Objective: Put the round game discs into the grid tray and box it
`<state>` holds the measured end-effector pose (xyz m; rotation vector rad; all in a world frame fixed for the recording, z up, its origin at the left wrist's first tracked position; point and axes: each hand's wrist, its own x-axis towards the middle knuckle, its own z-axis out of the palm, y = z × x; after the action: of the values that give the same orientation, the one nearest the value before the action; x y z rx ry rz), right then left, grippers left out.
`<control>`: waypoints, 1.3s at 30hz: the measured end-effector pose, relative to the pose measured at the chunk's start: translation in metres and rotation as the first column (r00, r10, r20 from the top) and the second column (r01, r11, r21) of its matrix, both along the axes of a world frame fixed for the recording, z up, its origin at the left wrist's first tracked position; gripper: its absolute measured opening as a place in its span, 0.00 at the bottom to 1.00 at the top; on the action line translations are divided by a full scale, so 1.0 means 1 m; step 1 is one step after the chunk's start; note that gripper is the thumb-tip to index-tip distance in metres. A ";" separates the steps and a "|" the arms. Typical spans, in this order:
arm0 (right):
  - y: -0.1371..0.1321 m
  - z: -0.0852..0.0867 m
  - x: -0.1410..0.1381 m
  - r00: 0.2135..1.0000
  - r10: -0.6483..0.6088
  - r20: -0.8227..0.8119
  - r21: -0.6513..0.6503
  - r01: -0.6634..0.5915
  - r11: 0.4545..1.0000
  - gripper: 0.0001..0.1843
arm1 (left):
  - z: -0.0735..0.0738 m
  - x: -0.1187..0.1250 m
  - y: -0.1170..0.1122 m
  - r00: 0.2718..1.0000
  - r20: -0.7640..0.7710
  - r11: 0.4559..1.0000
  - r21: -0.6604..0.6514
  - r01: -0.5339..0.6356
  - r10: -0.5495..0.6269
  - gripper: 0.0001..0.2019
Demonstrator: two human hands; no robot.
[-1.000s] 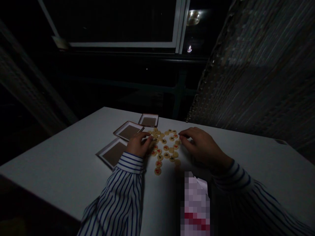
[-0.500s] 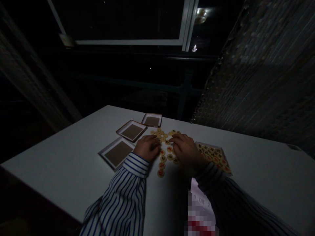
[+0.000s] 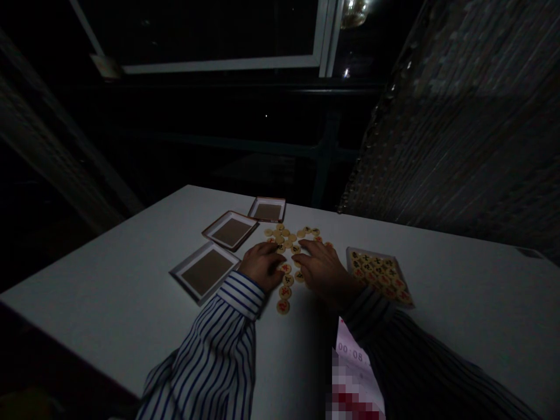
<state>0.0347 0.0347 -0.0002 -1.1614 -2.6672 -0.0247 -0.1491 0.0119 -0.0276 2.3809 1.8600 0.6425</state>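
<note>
Round wooden Chinese chess pieces lie on the white table [image 3: 140, 265], some with red or black characters, others plain side up. My left hand [image 3: 262, 265] is palm down at the left of them, thumb and fingers apart, fingertips next to a black-marked piece [image 3: 280, 248]. From the right, my right hand [image 3: 321, 269] has its thumb and forefinger around another black-marked piece [image 3: 296, 249]. Its other fingers cover several pieces. Below the hands, a short column ends in a red-marked piece [image 3: 283, 306].
Three shallow box trays stand left and behind: a near one [image 3: 179, 271], a middle one [image 3: 209, 235] and a far one [image 3: 254, 211]. A clear-edged box of pieces [image 3: 380, 275] sits at the right. A lit screen [image 3: 356, 356] shows below my right forearm.
My right hand has shifted left and its thumb and forefinger have come around a black-marked piece. My left hand stays nearly in place. The view has moved slightly.
</note>
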 end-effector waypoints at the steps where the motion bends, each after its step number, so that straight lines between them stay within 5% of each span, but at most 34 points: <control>1: 0.000 0.000 0.000 1.000 0.008 0.010 -0.011 -0.008 1.000 0.18 | 0.000 0.000 0.000 1.000 0.000 1.000 -0.006 0.000 0.000 0.18; 26: 0.000 -0.008 0.000 0.997 0.075 -0.007 -0.022 -0.075 0.997 0.16 | -0.010 -0.002 0.007 0.997 -0.039 0.998 -0.030 0.063 -0.064 0.18; 39: 0.003 -0.002 -0.001 0.996 -0.022 -0.083 -0.030 0.020 0.999 0.15 | -0.011 -0.001 0.005 0.998 -0.037 0.998 0.000 0.059 -0.059 0.17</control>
<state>0.0337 0.0378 -0.0022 -1.1730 -2.5911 0.0580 -0.1497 0.0167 -0.0382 2.4548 1.7957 0.5990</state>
